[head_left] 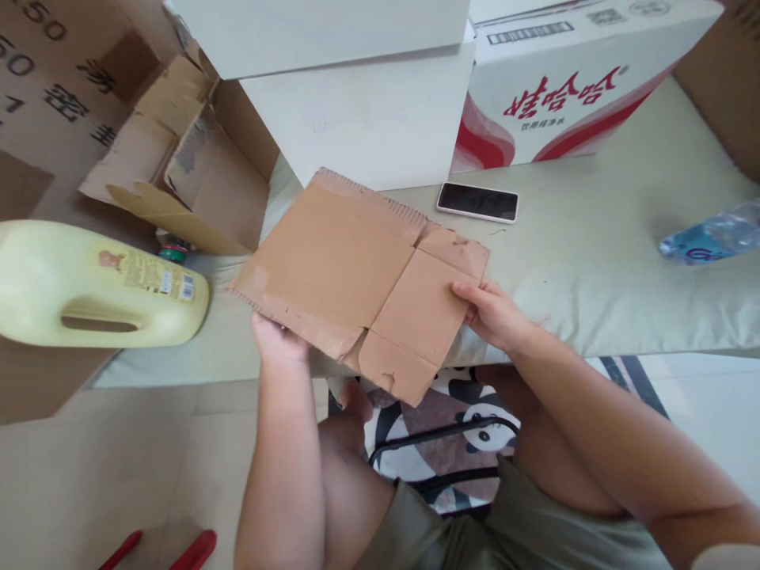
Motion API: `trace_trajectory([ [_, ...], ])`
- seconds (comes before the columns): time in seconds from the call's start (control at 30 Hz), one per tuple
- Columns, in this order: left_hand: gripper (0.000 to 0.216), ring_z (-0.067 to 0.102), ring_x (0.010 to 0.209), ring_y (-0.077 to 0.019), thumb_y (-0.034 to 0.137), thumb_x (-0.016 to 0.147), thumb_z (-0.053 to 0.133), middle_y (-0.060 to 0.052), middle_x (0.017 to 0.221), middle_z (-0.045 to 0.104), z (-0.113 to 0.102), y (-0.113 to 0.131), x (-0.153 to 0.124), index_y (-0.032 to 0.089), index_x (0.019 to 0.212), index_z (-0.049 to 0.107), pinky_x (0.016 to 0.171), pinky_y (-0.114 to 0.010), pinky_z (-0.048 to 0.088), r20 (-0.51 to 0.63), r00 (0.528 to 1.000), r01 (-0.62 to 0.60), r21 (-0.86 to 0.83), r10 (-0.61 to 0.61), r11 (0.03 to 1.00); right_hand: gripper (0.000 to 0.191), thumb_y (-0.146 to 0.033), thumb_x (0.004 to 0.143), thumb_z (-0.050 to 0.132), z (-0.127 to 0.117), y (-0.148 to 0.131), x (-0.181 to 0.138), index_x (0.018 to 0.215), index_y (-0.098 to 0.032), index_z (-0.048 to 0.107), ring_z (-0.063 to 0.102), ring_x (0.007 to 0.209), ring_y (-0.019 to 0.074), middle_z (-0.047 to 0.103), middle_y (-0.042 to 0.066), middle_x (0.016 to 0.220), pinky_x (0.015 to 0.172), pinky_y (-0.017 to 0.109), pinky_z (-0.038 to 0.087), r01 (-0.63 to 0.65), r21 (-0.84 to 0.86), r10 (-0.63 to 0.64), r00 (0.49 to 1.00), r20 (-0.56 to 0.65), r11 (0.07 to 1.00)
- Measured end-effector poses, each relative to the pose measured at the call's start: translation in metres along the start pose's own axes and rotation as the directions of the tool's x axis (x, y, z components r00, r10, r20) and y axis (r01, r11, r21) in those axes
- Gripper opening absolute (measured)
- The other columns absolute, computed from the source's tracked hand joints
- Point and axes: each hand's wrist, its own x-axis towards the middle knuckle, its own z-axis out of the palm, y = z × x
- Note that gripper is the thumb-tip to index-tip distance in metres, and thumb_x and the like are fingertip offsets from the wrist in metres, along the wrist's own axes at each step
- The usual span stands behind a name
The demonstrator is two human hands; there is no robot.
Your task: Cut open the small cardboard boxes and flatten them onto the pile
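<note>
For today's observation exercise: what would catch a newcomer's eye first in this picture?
The flattened cardboard piece in the middle, held by the left hand at its near edge and the right hand at its right side. Next, the big yellow jug lying at far left, and the white carton with red lettering at top right, a phone before it.

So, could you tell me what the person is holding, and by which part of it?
Both hands hold a flattened cardboard piece: the left hand grips its near lower-left edge, and the right hand its right edge.
</note>
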Motion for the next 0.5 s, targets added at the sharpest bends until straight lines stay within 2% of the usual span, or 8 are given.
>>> trace_trajectory([
  [0.07,0.038,0.06,0.13,-0.0293,0.054,0.089,0.054,-0.01,0.117,0.075,0.0,0.004,-0.001,0.021,0.101,0.069,0.108,-0.043,0.049,0.077,0.997,-0.016,-0.008,0.017,1.0,0.04,-0.045,0.059,0.088,-0.001,-0.001,0.0,0.072,-0.02,0.06,0.039,0.047,0.0069,0.052,-0.005,0.057,0.041,0.022,0.029,0.048,-0.013,-0.049,0.997,-0.055,0.999],
  [0.13,0.033,0.062,0.126,-0.0284,0.051,0.085,0.063,-0.009,0.115,0.075,0.001,0.007,-0.002,0.022,0.1,0.069,0.105,-0.04,0.052,0.079,0.997,-0.02,0.022,0.018,1.0,0.039,-0.043,0.059,0.088,-0.003,-0.003,-0.001,0.073,-0.02,0.061,0.04,0.045,0.0062,0.054,-0.005,0.057,0.038,0.021,0.03,0.058,-0.044,-0.06,0.997,-0.054,0.997],
  [0.23,0.019,0.07,0.105,-0.0233,0.028,0.079,0.07,-0.006,0.103,0.076,0.004,0.005,-0.003,0.021,0.096,0.071,0.093,-0.034,0.058,-0.086,0.996,0.033,0.08,-0.026,0.996,0.038,-0.041,0.059,0.089,-0.007,-0.003,-0.008,0.078,-0.019,0.063,0.044,0.042,0.0064,0.061,-0.003,0.06,0.034,0.02,0.033,-0.041,-0.089,0.043,0.999,0.021,0.995],
  [0.33,0.015,0.07,0.081,-0.0187,0.025,0.079,0.066,-0.005,0.089,0.075,0.008,0.001,-0.004,0.02,0.092,0.071,0.076,-0.029,0.06,-0.203,0.972,0.138,0.093,-0.117,0.986,0.041,-0.039,0.06,0.088,-0.008,-0.004,-0.02,0.086,-0.018,0.066,0.049,0.041,0.0068,0.067,-0.001,0.065,0.031,0.018,0.037,-0.119,-0.042,0.12,0.992,0.028,0.992],
  [0.43,0.016,0.061,0.056,-0.0149,0.034,0.081,0.06,-0.002,0.068,0.066,0.012,0.001,-0.007,0.019,0.081,0.066,0.057,-0.027,0.054,-0.143,0.969,0.213,0.078,-0.201,0.974,0.041,-0.036,0.057,0.089,-0.01,-0.016,-0.032,0.087,-0.018,0.066,0.045,0.037,0.0043,0.065,-0.003,0.063,0.029,0.016,0.036,-0.04,0.05,0.043,0.997,-0.066,0.998],
  [0.5,0.021,0.058,0.052,-0.0142,0.038,0.081,0.057,-0.003,0.065,0.064,0.014,0.003,-0.011,0.019,0.077,0.063,0.053,-0.026,0.051,-0.079,0.963,0.264,0.081,-0.258,0.961,0.042,-0.035,0.056,0.091,-0.017,-0.033,-0.044,0.085,-0.018,0.066,0.041,0.035,0.0027,0.064,-0.004,0.061,0.027,0.015,0.034,0.056,0.063,-0.044,0.983,-0.18,0.996],
])
